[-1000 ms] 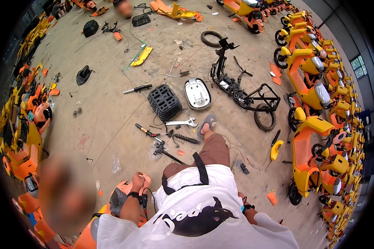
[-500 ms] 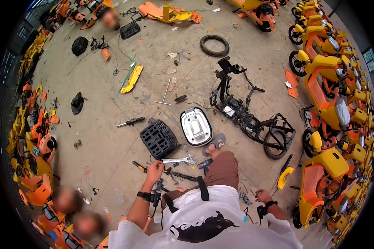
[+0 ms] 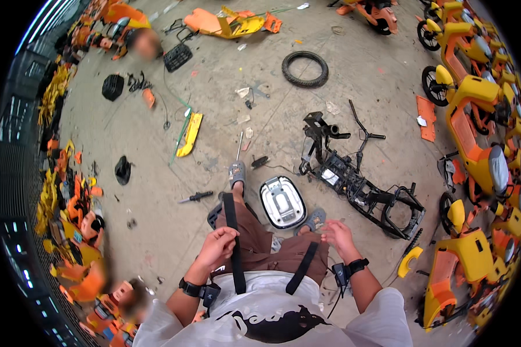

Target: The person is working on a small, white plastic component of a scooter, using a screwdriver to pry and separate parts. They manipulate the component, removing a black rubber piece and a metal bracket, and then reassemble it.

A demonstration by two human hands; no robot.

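My left hand (image 3: 219,244) is in front of my left thigh with its fingers curled together, close to a hanging black strap (image 3: 235,246). Whether anything is inside those fingers is hidden. Over my right thigh, my right hand (image 3: 338,236) is raised with fingers apart and nothing in it. On the floor between my feet lies an oval white shell (image 3: 282,202) with a black rim. A black slatted crate (image 3: 214,217) is mostly covered by my left leg. To the right rests a stripped black scooter frame (image 3: 359,185) with handlebar and rear wheel.
A tyre (image 3: 305,69) lies ahead, and a yellow panel (image 3: 190,135) and a black shock absorber (image 3: 197,196) lie to the left. Yellow-orange scooters (image 3: 469,248) line the right side. Orange and yellow scooter parts (image 3: 81,231) are heaped along the left. A person, blurred, is at upper left.
My left foot has come forward past the crate, and my leg now covers much of it. My right hand has risen from my side to in front of my thigh. The left hand moved slightly lower.
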